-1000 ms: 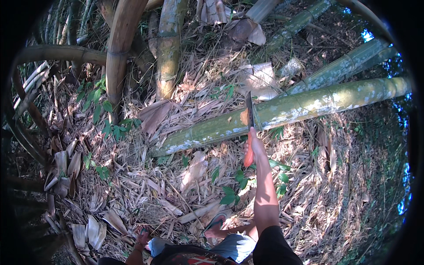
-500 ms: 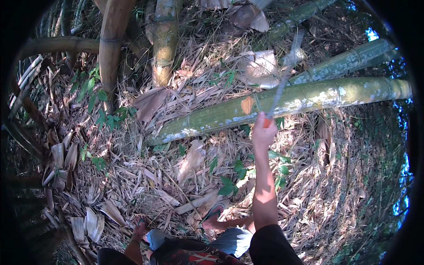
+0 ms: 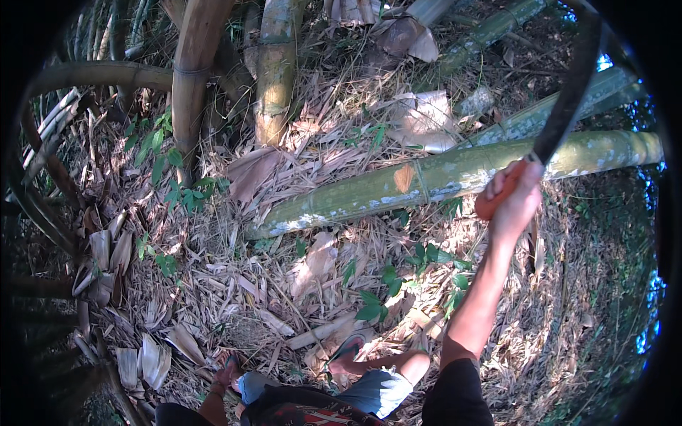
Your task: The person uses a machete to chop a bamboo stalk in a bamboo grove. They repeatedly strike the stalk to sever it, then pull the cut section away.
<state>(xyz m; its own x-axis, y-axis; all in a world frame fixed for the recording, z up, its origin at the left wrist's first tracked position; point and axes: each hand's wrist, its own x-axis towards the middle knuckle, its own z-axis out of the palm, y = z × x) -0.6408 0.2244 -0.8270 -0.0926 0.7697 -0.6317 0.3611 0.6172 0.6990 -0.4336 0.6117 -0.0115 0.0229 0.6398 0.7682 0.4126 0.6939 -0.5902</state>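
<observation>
My right hand [image 3: 513, 193] is closed around the orange handle of a machete [image 3: 568, 99], raised above a thick green bamboo culm [image 3: 348, 193]. The dark blade points up and away to the right, crossing the culm's outline in the view, with its tip near the upper right rim. The culm lies slanting over the ground, patched with white. A pale orange cut mark [image 3: 404, 178] shows on its upper side, left of my hand. My left hand cannot be made out; only a dark sleeve shows at the lower edge.
Standing bamboo stems [image 3: 192, 78] rise at the far left. Another fallen culm [image 3: 604, 92] lies behind the first. Dry leaf litter [image 3: 234, 284] and small green plants [image 3: 387, 284] cover the ground. My sandalled feet [image 3: 346, 355] are at the near side.
My right hand has moved right and slightly nearer, tilting the machete's blade to the right. The blade, blurred before, is now clearer. The culm keeps its place on the ground.
</observation>
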